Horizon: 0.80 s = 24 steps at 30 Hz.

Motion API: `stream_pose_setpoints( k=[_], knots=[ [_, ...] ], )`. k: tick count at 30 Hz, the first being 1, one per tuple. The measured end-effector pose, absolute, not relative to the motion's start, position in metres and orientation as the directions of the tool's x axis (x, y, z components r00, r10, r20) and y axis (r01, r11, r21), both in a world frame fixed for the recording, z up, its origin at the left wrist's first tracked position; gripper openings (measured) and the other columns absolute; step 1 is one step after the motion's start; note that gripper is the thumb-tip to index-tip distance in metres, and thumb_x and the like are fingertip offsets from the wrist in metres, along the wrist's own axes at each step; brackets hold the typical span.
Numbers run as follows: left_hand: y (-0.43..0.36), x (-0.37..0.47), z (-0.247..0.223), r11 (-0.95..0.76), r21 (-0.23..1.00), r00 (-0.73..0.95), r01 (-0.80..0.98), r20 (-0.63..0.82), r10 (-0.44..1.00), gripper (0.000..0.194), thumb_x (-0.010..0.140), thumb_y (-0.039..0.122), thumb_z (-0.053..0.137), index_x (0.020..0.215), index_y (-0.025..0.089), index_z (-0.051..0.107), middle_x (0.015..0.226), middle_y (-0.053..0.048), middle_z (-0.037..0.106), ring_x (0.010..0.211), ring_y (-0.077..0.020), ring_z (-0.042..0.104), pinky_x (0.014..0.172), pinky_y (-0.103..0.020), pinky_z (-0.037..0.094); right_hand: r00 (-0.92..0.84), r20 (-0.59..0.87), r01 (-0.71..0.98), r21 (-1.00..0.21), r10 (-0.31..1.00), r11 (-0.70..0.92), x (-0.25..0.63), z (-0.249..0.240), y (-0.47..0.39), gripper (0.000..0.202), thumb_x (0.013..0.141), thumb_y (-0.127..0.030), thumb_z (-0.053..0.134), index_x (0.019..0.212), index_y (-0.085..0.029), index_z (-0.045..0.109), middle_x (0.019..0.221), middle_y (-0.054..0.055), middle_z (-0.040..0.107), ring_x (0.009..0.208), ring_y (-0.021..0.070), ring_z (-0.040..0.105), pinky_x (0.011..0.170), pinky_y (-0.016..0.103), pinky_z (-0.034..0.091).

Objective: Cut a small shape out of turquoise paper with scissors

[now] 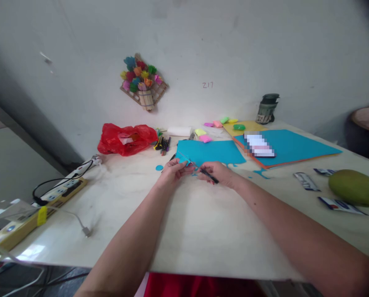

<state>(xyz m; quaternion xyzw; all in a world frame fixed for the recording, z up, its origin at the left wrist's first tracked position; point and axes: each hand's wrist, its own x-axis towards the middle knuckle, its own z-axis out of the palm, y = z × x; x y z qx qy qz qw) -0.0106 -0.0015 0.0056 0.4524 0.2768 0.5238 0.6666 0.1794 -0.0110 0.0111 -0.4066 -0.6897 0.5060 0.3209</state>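
Note:
My left hand (174, 170) is closed, pinching a small piece of blue paper (181, 158) between thumb and fingers. Closed round the black handles of a pair of scissors (209, 176), my right hand (217, 171) is just to the right of it. The thin blades point left and meet the piece near my left fingertips; the exact contact is too small to make out. Behind both hands lies a larger blue sheet (215, 151) with a jagged front edge. Curved blue scraps (261, 173) are on the table to the right, and a small blue disc (159, 168) lies left of my left hand.
A phone (259, 145) rests on stacked coloured sheets (304, 144). Further right are a green mango-like fruit (354, 187) and small packets (306, 181). A red plastic bag (125, 140), markers (165, 146), coloured clay packs (205, 139) and a power strip (63, 194) with cables surround the workspace.

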Motion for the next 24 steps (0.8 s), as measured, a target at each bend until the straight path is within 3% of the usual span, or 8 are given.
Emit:
stream_pose_setpoints(
  k=[9, 24],
  knots=[
    [-0.0044, -0.0087, 0.0090, 0.046, 0.887, 0.295, -0.459, 0.103, 0.950, 0.020, 0.064, 0.018, 0.070, 0.067, 0.012, 0.051, 0.076, -0.010, 0.070, 0.069, -0.0219, 0.067, 0.070, -0.033, 0.051, -0.448, 0.009, 0.226, -0.966, 0.894, 0.123, 0.1794, 0.0134, -0.0128, 0.030, 0.063, -0.038, 0.066, 0.080, -0.015, 0.058, 0.048, -0.006, 0.050, 0.038, 0.0054, 0.043, 0.035, 0.017, 0.033],
    [-0.0043, -0.0077, 0.0083, 0.030, 0.903, 0.305, -0.429, 0.113, 0.946, 0.017, 0.066, 0.019, 0.069, 0.069, 0.012, 0.053, 0.079, -0.011, 0.069, 0.072, -0.0235, 0.067, 0.072, -0.035, 0.050, -0.453, 0.032, 0.185, -0.974, 0.891, 0.129, 0.1794, 0.0093, -0.0118, 0.029, 0.067, -0.040, 0.064, 0.078, -0.014, 0.057, 0.047, -0.005, 0.050, 0.036, 0.0049, 0.041, 0.035, 0.017, 0.032]
  ],
)
